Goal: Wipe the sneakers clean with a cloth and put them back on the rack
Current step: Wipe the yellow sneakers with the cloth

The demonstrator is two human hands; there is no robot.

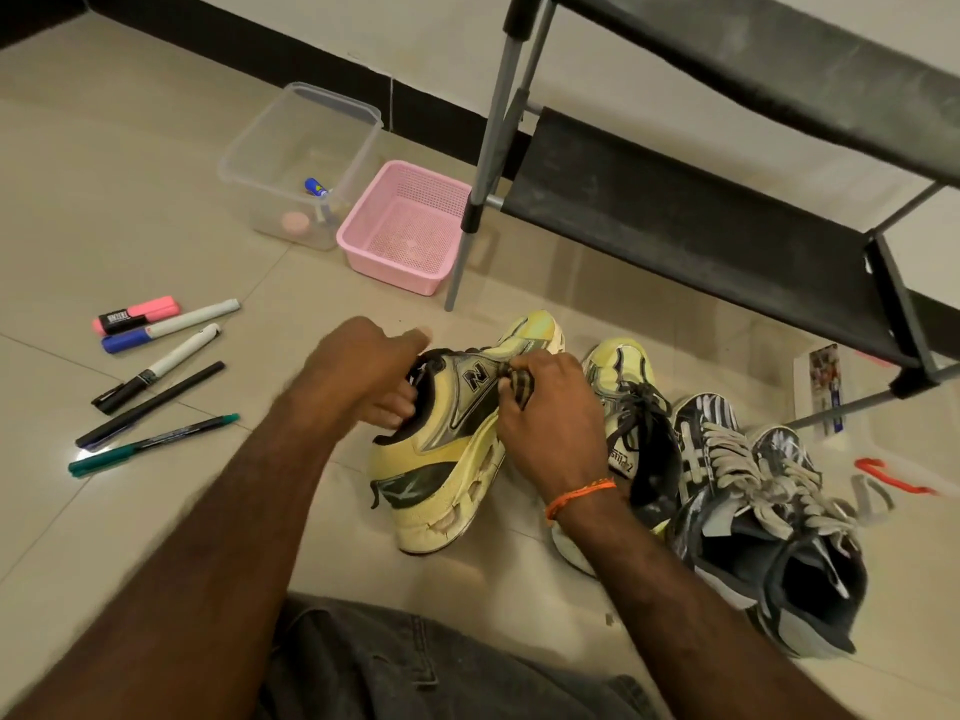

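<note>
A pale yellow sneaker (447, 459) with a silver "N" side panel lies tilted on the floor in front of me. My left hand (369, 371) grips its collar, fingers tucked inside the opening. My right hand (545, 413) pinches a small dark striped cloth (522, 384) against the sneaker's side near the logo. Its yellow mate (623, 387) sits just right of my right hand, partly hidden by my wrist. A pair of dark sneakers with pale laces (753, 491) lies further right. The black shoe rack (701, 220) stands behind, its shelves bare.
Several markers and pens (150, 376) lie on the tile floor at left. A clear plastic box (296, 163) and a pink basket (405, 226) sit by the rack's front leg (467, 226). A red-handled object (893, 478) lies at right. My dark trousers fill the bottom edge.
</note>
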